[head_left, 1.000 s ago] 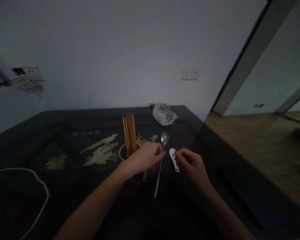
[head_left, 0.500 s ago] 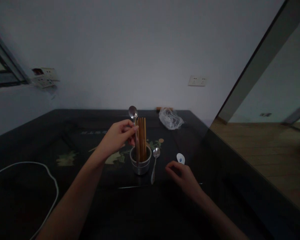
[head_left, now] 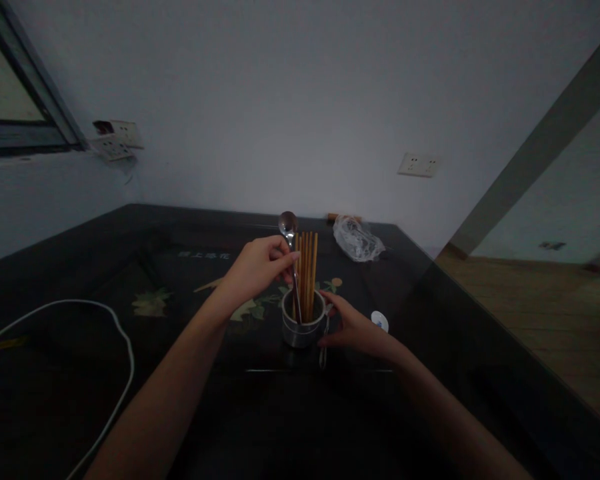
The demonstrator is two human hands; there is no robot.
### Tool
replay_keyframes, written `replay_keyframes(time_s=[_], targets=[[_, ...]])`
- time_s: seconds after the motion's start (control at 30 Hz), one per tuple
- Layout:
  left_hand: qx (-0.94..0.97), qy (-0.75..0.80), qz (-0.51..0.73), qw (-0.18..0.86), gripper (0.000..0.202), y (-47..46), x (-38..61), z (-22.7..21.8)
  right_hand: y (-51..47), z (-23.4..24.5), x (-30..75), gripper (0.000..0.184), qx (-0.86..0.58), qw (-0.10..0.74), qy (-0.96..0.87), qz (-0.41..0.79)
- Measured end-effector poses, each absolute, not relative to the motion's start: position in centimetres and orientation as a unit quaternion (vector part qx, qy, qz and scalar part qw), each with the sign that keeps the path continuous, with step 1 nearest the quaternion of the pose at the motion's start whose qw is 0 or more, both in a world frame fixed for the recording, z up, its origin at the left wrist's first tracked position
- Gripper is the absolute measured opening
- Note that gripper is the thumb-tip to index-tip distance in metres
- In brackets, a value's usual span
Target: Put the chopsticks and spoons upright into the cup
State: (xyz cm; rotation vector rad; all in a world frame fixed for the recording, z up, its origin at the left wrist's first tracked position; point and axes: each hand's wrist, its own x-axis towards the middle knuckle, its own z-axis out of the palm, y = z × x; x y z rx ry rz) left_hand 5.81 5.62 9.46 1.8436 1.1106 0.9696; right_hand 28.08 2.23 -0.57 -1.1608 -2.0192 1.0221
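Though slender, a shiny spoon (head_left: 288,223)

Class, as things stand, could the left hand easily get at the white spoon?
Probably not: the left hand holds the big spoon, its handle down in the cup, and the right hand sits between, hiding part of the white spoon from view.

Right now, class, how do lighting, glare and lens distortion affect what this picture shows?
Head view: dim, the black table sinking into near-black at the bottom; head view: small glints on the steel spoon in the left hand; head view: the window frame slants, perhaps from wide-lens distortion; head view: the white spoon's pattern is too small to make out.
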Motion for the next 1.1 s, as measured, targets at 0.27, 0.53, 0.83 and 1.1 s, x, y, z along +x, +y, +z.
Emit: replay_keyframes(time_s=[0.27,0.53,0.83,1.1], targets=[[0.714,0.456,0.355,0.396,0.017,5.1,6.2,10.3,4.0,-0.3,27.1,0.100,-0.341,0.293,-0.750,0.485],[0.731,0.448,0.344,0.384,0.016,4.9,6.2,10.3,3.8,-1.5,26.6,0.094,-0.311,0.321,-0.748,0.491],[0.757,0.484,0.275,0.341,0.020,5.4,6.7,9.0,3.9,-2.4,26.3,0.090,-0.326,0.338,-0.737,0.486],[0.813,0.503,0.209,0.206,0.026,6.2,6.4,8.4,3.5,-2.7,25.4,0.089,-0.354,0.354,-0.727,0.471]])
